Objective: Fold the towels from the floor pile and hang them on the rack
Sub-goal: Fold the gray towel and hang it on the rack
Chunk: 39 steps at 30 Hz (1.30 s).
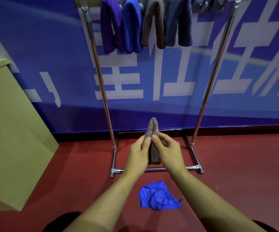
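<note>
Head view: a brown towel (153, 131), already folded into a narrow, thick bundle, is held upright in mid-air in front of the rack (207, 91), its rounded fold pointing up and its loose ends hanging down between the palms. It is gripped from both sides: the left hand (139, 154) is curled round its left face with the thumb pressed on top, and the right hand (166, 152) mirrors it, so both sets of fingers are closed on the cloth.

For the step to be done well, the layers should probably be kept pinched together so the fold does not spring open, and the bundle lifted over the top bar into the free stretch to the right of the hung towels, then draped with even lengths on each side.

The pile looks coarse, fluffy and soft.

Four towels already hang over the bar: purple (110, 25), blue (132, 25), brown (153, 22) and grey-blue (179, 22).

One crumpled blue towel (159, 195) lies on the red floor (235, 164), near the person.

A cardboard box (10, 131) stands at the left.
</note>
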Each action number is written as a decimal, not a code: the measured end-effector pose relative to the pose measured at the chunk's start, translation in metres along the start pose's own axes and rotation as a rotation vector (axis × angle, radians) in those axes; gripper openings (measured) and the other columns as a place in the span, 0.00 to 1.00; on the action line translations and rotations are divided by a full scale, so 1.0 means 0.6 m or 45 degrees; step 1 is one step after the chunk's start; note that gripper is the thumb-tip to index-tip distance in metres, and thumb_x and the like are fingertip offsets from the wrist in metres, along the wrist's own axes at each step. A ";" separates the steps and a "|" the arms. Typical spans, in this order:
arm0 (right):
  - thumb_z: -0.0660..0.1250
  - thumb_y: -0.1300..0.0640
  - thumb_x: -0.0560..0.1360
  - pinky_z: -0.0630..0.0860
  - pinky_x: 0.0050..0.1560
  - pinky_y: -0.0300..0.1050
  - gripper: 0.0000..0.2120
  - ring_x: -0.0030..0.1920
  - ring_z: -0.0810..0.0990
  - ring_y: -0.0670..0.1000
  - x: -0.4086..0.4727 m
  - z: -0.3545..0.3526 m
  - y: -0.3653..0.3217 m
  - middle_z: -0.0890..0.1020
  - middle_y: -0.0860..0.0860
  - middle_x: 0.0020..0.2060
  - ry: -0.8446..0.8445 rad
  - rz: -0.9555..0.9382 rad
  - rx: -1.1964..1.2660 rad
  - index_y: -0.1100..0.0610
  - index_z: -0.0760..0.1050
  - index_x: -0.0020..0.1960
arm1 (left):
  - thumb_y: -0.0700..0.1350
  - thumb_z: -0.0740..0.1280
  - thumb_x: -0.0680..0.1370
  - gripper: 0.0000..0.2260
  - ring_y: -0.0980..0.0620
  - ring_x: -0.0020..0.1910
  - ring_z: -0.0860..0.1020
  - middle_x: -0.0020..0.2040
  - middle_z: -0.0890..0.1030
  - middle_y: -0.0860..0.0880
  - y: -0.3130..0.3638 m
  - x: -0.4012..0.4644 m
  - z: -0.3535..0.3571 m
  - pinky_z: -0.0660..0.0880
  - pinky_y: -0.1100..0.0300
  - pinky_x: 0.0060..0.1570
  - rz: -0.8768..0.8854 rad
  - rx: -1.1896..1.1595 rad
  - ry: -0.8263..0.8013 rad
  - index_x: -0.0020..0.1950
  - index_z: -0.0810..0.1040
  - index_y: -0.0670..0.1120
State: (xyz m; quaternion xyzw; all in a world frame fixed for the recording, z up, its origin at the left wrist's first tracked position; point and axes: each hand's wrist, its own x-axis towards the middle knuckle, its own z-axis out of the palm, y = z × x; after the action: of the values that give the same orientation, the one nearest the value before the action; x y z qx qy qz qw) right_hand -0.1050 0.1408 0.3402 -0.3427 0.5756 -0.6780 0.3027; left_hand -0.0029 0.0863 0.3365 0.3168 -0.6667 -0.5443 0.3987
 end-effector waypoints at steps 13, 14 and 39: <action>0.66 0.59 0.82 0.76 0.47 0.32 0.07 0.47 0.84 0.38 0.014 -0.080 -0.075 0.87 0.43 0.44 0.027 -0.175 -0.291 0.54 0.83 0.55 | 0.48 0.61 0.85 0.12 0.60 0.56 0.82 0.54 0.86 0.57 0.069 0.022 -0.002 0.77 0.61 0.57 0.139 0.275 -0.038 0.65 0.80 0.51; 0.66 0.59 0.82 0.76 0.46 0.30 0.08 0.47 0.84 0.37 0.015 -0.085 -0.089 0.87 0.42 0.44 0.036 -0.202 -0.321 0.55 0.83 0.56 | 0.48 0.62 0.85 0.12 0.61 0.54 0.82 0.53 0.86 0.57 0.084 0.025 0.002 0.77 0.60 0.56 0.157 0.315 -0.033 0.64 0.81 0.51; 0.59 0.55 0.84 0.79 0.42 0.52 0.14 0.41 0.81 0.51 0.246 -0.192 -0.434 0.85 0.50 0.45 0.492 -0.770 -0.859 0.52 0.79 0.65 | 0.52 0.59 0.85 0.13 0.49 0.34 0.74 0.33 0.75 0.50 0.415 0.275 0.216 0.63 0.57 0.30 0.474 0.401 0.349 0.47 0.79 0.48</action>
State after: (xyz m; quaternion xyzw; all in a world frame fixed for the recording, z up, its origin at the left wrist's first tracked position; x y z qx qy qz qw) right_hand -0.2889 0.1284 0.6026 -0.4413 0.6834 -0.5626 -0.1476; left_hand -0.1931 0.0577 0.5996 0.3176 -0.7297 -0.3033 0.5241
